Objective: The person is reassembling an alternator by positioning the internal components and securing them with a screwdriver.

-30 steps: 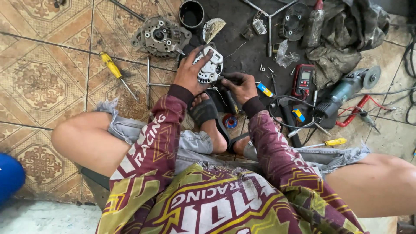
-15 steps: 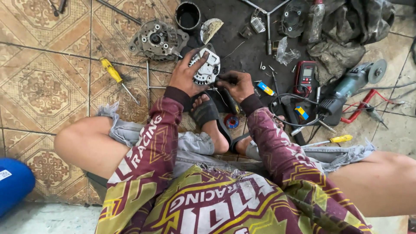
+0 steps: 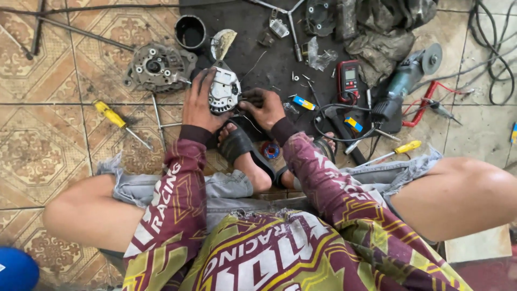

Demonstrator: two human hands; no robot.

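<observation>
Down on the tiled floor (image 3: 43,156), seated cross-legged, sandalled feet (image 3: 245,153) tucked in close so the work sits right over them within easy reach. Left hand (image 3: 198,105) is wrapped around the side of a pale alternator end housing (image 3: 224,90), fingers curled over its rim and closed on it; I read that as bracing it against turning or sliding on the dark mat (image 3: 258,48). Right hand (image 3: 264,108) is bunched at the housing's right edge, fingers closed on something small and dark that I cannot make out; thin wires trail below it. Housing sits at the mat's near edge, just beyond the toes, between both hands. Second alternator body (image 3: 156,67), darker and grimier, lies off to the left on the tiles, apart from the work. Black cylindrical cup (image 3: 190,32) stands just above it. Yellow-handled screwdriver (image 3: 116,117) lies to the left, another yellow-handled screwdriver (image 3: 398,151) to the right by the knee, both within arm's reach. Red multimeter (image 3: 349,80) and angle grinder (image 3: 406,81) sit farther right with leads and cables looped between them. Greasy rags (image 3: 377,46) are heaped at the back.
</observation>
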